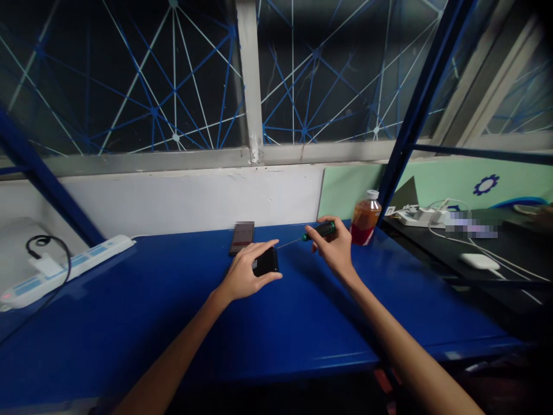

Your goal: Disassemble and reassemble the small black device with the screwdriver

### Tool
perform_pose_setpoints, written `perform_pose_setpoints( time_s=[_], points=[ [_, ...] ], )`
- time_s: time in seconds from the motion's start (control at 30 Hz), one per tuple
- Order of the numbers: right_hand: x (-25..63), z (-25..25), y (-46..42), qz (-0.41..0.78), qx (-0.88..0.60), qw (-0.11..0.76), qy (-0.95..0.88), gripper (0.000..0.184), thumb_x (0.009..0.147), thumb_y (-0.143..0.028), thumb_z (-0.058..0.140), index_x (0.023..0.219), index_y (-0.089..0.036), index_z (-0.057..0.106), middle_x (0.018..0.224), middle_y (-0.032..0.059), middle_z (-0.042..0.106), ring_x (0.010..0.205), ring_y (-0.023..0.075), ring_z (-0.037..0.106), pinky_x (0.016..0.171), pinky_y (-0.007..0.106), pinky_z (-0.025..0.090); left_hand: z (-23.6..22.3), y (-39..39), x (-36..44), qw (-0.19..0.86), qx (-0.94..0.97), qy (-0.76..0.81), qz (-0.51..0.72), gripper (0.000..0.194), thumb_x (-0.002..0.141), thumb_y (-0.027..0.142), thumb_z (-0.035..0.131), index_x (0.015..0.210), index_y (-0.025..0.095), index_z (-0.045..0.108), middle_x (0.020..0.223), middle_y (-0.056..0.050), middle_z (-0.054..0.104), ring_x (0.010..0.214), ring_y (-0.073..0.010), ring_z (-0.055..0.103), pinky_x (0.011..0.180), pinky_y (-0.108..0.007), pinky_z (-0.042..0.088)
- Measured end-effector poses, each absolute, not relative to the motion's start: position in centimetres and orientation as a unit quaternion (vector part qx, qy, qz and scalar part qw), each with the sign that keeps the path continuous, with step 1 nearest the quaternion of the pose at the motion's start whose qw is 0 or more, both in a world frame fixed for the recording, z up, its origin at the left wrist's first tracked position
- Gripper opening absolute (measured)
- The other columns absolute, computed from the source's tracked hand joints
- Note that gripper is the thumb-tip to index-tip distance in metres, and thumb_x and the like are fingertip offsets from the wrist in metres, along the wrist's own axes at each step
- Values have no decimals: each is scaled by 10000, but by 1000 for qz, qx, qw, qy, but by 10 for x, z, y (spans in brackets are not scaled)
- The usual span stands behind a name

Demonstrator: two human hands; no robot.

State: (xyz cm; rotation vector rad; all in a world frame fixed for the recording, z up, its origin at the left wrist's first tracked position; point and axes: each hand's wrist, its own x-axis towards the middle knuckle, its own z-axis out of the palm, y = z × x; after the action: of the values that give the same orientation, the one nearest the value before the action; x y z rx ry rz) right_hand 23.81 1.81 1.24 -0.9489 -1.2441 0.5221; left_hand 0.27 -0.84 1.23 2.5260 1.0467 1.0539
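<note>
My left hand [246, 271] grips a small black box-like device [266, 263] by its sides, fingers along the far edge and thumb along the near edge. Part of the device is hidden by the palm. My right hand [337, 245] is closed around the black and green handle of a screwdriver [320, 230]. Its thin shaft points left, and the tip is at the right end of the device; whether it touches a screw I cannot tell. Behind my left hand a dark smartphone [242, 235] lies on the blue table [207, 340].
A bottle of reddish drink [366, 218] stands just beyond my right hand. At the left lies a white power strip [73, 268] with a plugged-in black cable. To the right, a black table [436, 253] carries a white charger [479, 262] and cables. Blue metal posts rise on both sides.
</note>
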Motion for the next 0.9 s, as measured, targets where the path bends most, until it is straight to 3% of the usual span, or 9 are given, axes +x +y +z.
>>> perform_pose_setpoints(
  time_s=[0.5,0.63,0.77,0.9],
  points=[
    [237,14,15,232,-419,672,-566,363,739,-409,749,939,-212,519,562,-61,551,370,97,525,356,213,408,13,-10,3,101,859,349,362,656,796,459,707,1381,306,453,1307,-52,597,1191,-280,546,1033,-507,411],
    [239,17,15,243,-404,667,-577,284,808,-440,681,876,-206,535,550,-58,541,368,95,526,358,210,395,11,-9,3,99,859,353,357,670,790,469,711,1385,301,453,1311,-60,595,1201,-283,540,1053,-507,386],
    [253,16,21,254,-426,609,-619,298,836,-471,641,779,-190,560,485,-46,543,326,84,467,334,207,350,4,-6,2,107,861,368,334,723,762,477,736,1399,319,432,1326,-50,584,1215,-279,524,1046,-492,387],
    [276,8,35,368,-434,494,-657,330,796,-495,672,774,-176,588,489,-38,559,323,75,426,311,196,304,-4,-5,4,119,863,396,290,797,726,493,763,1419,344,398,1306,-52,594,1189,-295,526,994,-488,416]
  ],
)
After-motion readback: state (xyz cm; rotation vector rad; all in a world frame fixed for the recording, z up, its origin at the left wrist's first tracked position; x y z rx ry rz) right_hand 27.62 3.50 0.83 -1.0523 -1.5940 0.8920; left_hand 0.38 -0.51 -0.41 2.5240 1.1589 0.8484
